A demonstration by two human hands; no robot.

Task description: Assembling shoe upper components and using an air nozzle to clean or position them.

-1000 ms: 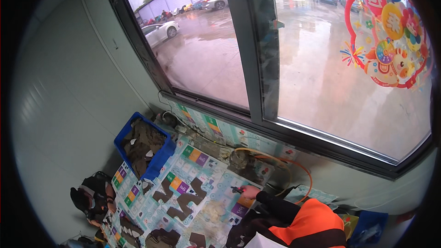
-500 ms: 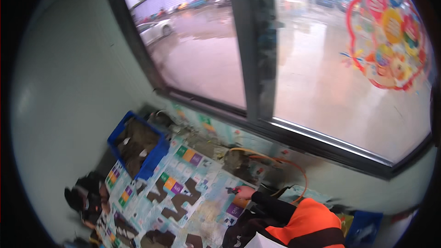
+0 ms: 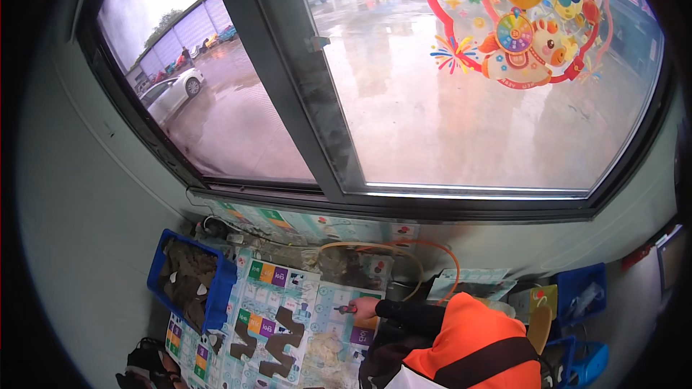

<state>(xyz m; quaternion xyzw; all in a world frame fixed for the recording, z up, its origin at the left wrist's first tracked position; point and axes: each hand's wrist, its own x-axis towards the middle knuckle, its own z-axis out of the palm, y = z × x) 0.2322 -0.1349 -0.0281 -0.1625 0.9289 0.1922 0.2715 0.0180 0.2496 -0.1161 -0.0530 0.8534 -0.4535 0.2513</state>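
Observation:
Neither my left hand nor my right hand shows. Over the printed sheets on the table [image 3: 328,302], a co-worker's hand [image 3: 365,307] in a black sleeve grips a small grey and red tool [image 3: 346,310]; its kind is too small to make out. Left of that hand lie flat dark brown zigzag pieces [image 3: 283,346] and a smaller one [image 3: 245,338]. A blue crate [image 3: 225,284] at the table's far left holds a heap of similar brown material [image 3: 189,274].
Beyond the table are a window [image 3: 461,122] and a looped orange hose [image 3: 454,263]. An orange vest [image 3: 479,338] on the co-worker fills the lower right, with blue bins [image 3: 582,288] behind. Another dark-clothed person [image 3: 148,367] is at the lower left.
My view has levelled and swung right, so the window and its sticker sit further left. Some brown pieces at the lower edge have left the picture. The co-worker still holds the small tool.

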